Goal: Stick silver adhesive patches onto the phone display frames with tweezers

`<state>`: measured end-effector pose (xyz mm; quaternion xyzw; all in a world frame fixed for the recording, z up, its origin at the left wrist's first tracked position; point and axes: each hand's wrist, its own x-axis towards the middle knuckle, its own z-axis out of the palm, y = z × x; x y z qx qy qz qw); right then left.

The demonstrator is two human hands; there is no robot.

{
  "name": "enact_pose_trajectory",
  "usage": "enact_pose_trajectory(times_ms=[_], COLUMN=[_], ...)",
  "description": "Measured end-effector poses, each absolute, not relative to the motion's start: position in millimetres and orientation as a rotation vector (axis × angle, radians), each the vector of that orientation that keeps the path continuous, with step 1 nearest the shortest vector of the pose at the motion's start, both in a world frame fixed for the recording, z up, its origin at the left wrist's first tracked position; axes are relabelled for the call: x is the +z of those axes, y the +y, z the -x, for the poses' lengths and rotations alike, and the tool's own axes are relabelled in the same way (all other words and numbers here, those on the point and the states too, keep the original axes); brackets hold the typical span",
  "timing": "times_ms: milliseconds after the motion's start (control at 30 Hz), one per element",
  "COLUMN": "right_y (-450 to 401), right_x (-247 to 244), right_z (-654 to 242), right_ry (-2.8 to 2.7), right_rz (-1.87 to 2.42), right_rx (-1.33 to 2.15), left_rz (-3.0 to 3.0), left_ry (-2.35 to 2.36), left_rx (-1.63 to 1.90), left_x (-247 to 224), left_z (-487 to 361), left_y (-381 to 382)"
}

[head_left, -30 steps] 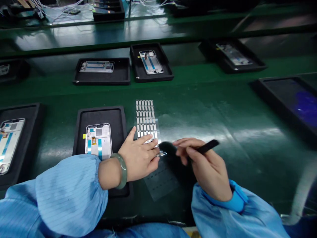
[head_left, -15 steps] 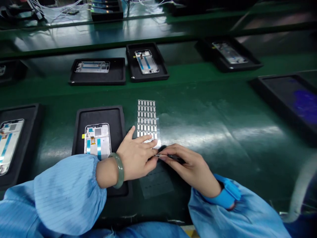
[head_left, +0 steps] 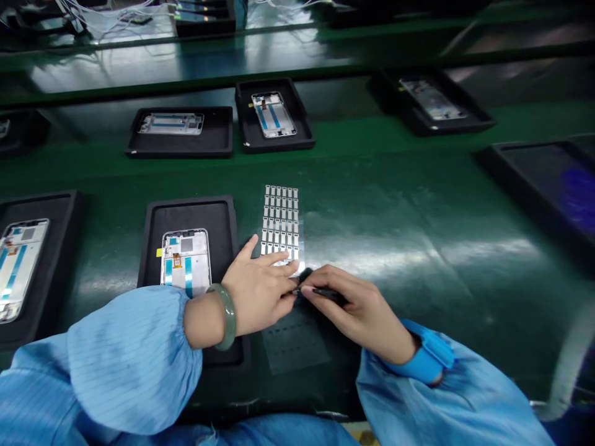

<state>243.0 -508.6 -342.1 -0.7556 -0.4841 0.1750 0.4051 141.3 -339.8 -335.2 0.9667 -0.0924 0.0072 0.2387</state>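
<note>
A clear sheet with rows of small silvery stickers (head_left: pixel 281 214) lies on the green bench, its lower part under my left hand (head_left: pixel 260 288). That hand rests palm down with its fingers spread, thumb and forefinger close to my right fingertips. My right hand (head_left: pixel 351 303) pinches slim dark tweezers (head_left: pixel 328 293), whose tip meets the left fingertips; any small piece at the tip is too tiny to make out. Left of the sheet, a phone frame (head_left: pixel 199 263) with blue strips sits in a black tray (head_left: pixel 220 217), partly covered by my left wrist and sleeve.
Another black tray (head_left: pixel 65 214) with a phone frame (head_left: pixel 28 248) stands at the left. Further trays (head_left: pixel 209 145) with phone frames line the back. On the right is a dark tray (head_left: pixel 515 167) with something purple. Cables (head_left: pixel 111 15) lie beyond the rear ledge.
The sticker sheet appears slightly further right relative to the left hand. The tweezers have shifted a little within my right fingers, showing more of their dark body. Both hands stay nearly in place.
</note>
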Motion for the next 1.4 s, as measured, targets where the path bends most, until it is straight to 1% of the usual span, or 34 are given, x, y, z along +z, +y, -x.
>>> enact_pose_trajectory(times_ms=[100, 333, 600, 800, 967, 1200, 1400], right_y=[-508.6, -506.4, -504.7, -502.1, -501.8, -499.2, -503.1], right_x=[-340.6, -346.4, -348.3, -349.6, -349.9, -349.4, -350.3], right_z=[-243.3, -243.5, -240.8, -241.2, -239.5, -236.2, -237.0], right_ry=[-1.257, -1.266, -1.352, -1.549, -1.669, -1.834, -1.916], right_rz=[1.884, 1.992, 1.902, 1.84, 1.894, 1.89, 1.858], right_rx=[0.462, 0.405, 0.291, 0.234, 0.128, -0.151, -0.197], left_rz=[-2.64, -2.636, -2.629, -2.653, -2.683, -2.735, -2.731], left_ry=[-0.252, -0.259, -0.283, -0.304, -0.351, -0.393, -0.476], left_rx=[-0.004, -0.003, -0.034, -0.07, -0.102, -0.098, -0.105], left_x=[-334.4, -334.3, -333.3, -330.4, -330.9, -331.8, -330.0], left_z=[-141.7, -140.8, -140.4, -140.6, -140.4, -139.4, -140.5], left_y=[-338.9, -337.2, -335.4, -332.6, -329.2, -327.9, -324.0])
